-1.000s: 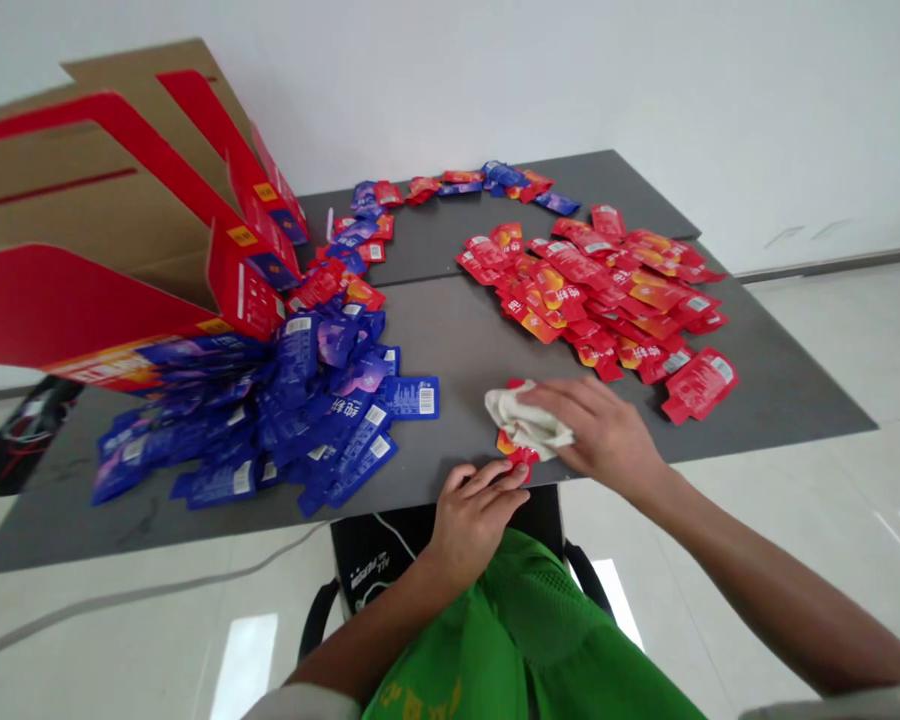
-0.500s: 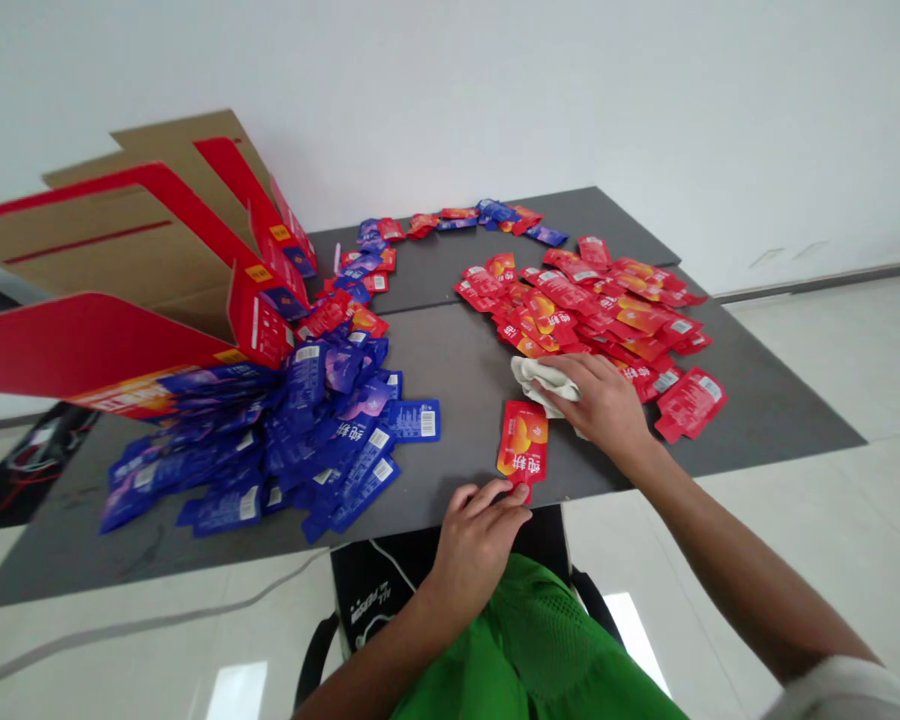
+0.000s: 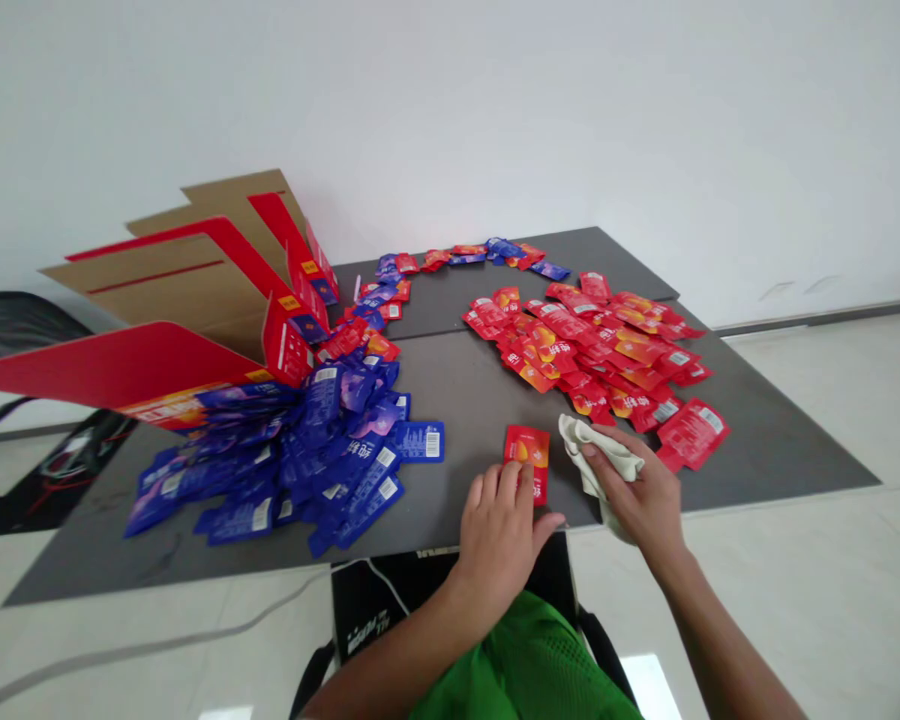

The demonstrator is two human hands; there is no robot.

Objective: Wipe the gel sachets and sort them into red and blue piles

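A single red sachet [image 3: 527, 455] with a yellow-orange printed panel lies flat on the grey table near its front edge. My left hand [image 3: 499, 535] rests on its lower end, fingers over it and the thumb beside it, hiding that end. My right hand [image 3: 637, 485] grips a crumpled cream cloth [image 3: 596, 465] just to the right of the sachet. The cloth and sachet are very close, and I cannot tell if they touch.
A heap of red sachets [image 3: 585, 350] lies behind my right hand, and blue sachets [image 3: 345, 450] spread to the left. Mixed sachets [image 3: 457, 257] curve along the table's far side. A red-and-cardboard display box [image 3: 202, 300] leans in at the left.
The cloth has come off the red sachet and moved right. My left hand has moved up onto the sachet. The view has tilted upward.
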